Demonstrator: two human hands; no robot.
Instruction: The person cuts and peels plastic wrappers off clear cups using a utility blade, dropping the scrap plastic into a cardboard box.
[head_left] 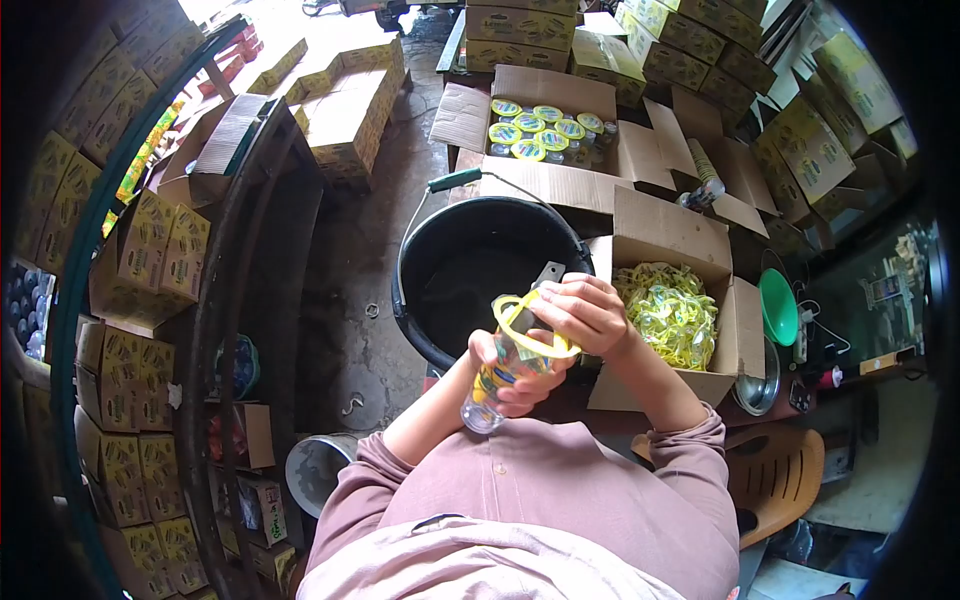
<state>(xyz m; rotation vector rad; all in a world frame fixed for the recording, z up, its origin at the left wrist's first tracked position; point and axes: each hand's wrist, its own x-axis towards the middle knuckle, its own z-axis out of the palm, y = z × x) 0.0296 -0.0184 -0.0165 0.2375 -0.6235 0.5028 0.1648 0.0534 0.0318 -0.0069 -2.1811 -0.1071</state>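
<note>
A clear plastic cup (484, 412) with a yellow printed label tilts in front of my chest, with my left hand (518, 380) wrapped round it. My right hand (582, 312) pinches a yellow ring-shaped piece (556, 348) at the cup's mouth. A small grey metal piece (549, 272) sticks up beside my right fingers. Beneath and beyond both hands is a large black bucket (465, 240) with a green-gripped handle. To its right, an open carton (672, 232) holds a heap of yellow-green strips (668, 318).
Farther off, a carton (555, 90) holds cups with yellow-rimmed lids. A green bowl (778, 308) and a metal bowl (760, 380) lie at the right, near an orange chair (780, 480). A grey bucket (318, 475) and a dark rack (240, 220) stand on the left.
</note>
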